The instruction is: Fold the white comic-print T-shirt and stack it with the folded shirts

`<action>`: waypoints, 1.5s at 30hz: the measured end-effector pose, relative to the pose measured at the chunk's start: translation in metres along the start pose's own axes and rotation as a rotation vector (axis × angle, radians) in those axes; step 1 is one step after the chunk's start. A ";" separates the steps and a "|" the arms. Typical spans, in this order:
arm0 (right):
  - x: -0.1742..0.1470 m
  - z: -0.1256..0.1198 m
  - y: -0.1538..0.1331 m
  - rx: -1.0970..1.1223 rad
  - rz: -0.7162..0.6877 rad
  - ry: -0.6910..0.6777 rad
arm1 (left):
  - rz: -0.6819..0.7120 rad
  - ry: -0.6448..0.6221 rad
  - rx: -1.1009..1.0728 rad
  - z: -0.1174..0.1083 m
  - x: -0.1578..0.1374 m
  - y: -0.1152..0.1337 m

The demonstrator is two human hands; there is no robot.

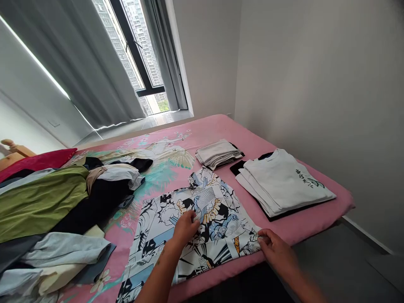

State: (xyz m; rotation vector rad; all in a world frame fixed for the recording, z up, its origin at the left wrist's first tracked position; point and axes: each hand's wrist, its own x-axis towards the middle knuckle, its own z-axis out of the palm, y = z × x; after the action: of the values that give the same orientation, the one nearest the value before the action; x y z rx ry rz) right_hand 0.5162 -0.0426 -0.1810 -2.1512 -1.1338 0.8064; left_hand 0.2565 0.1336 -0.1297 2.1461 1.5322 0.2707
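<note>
Forearms (159,269) run off the bottom edge, the left one hiding part of the printed garment (217,227). It's spread on the pink bed (176,290), narrower end pointing away from me, long axis roughly near-left to far-right; can't tell if it's a shirt. Left hand's (187,228) fingers are curled onto it, grip unclear. Slightly blurry right hand (276,248) has fingertips nearly closed, pinching its right edge.

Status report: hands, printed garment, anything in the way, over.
Left hand on printed garment, right hand pinching its edge. Garment spread on pink bed. Loose clothes pile left, folded white clothes right; neither lying on it.
</note>
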 end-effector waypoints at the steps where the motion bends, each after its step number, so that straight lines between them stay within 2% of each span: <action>1: -0.003 -0.001 -0.004 -0.032 -0.028 0.054 | -0.034 -0.011 -0.029 0.001 0.001 -0.006; 3: -0.009 -0.002 -0.013 -0.052 -0.128 0.141 | -0.075 -0.038 -0.089 0.003 0.002 -0.015; 6: -0.016 0.004 -0.033 -0.026 -0.343 0.161 | -0.095 -0.093 -0.172 0.005 0.002 -0.022; 10: -0.016 0.025 -0.062 -0.059 -0.647 0.061 | -0.094 -0.118 -0.218 0.008 -0.002 -0.021; 13: -0.007 0.047 -0.075 -0.187 -0.806 -0.034 | -0.113 0.003 -0.181 0.017 -0.011 -0.015; 15: 0.000 0.059 -0.078 -0.280 -0.801 -0.043 | -0.080 0.152 -0.148 0.027 -0.021 -0.011; 16: 0.004 0.064 -0.079 -0.308 -0.776 -0.029 | -0.011 0.228 -0.127 0.031 -0.027 -0.008; 18: 0.009 0.069 -0.082 -0.321 -0.745 0.006 | 0.228 0.313 -0.053 0.040 -0.038 -0.005; 20: 0.015 0.069 -0.087 -0.314 -0.771 0.007 | 0.480 0.279 0.076 0.048 -0.047 -0.003; 22: 0.022 0.069 -0.093 -0.331 -0.830 -0.035 | 0.559 0.202 0.214 0.054 -0.054 -0.004; 24: 0.032 0.071 -0.098 -0.390 -0.843 -0.096 | 0.491 0.174 0.309 0.059 -0.058 -0.006; 26: 0.042 0.075 -0.101 -0.473 -0.768 -0.138 | 0.402 0.158 0.336 0.063 -0.059 -0.009; 29: 0.053 0.082 -0.106 -0.540 -0.649 -0.098 | 0.325 0.098 0.301 0.061 -0.058 -0.010; 32: 0.058 0.086 -0.111 -0.534 -0.701 -0.017 | 0.290 0.036 0.246 0.052 -0.053 -0.009; 36: 0.064 0.084 -0.113 -0.530 -0.727 -0.057 | 0.330 -0.031 0.184 0.037 -0.044 -0.020; 38: 0.070 0.080 -0.115 -0.467 -0.726 -0.045 | 0.316 -0.011 0.173 0.027 -0.037 -0.035; 40: 0.079 0.076 -0.120 -0.379 -0.751 -0.017 | 0.243 0.051 0.175 0.016 -0.027 -0.058; 45: 0.121 0.076 -0.139 -0.255 -0.845 -0.016 | 0.059 0.186 0.205 -0.017 0.008 -0.129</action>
State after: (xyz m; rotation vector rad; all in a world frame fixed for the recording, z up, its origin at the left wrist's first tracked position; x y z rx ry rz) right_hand 0.4457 0.1426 -0.1611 -1.5741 -2.0168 0.2945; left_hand 0.1453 0.1785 -0.1797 2.3863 1.6632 0.3554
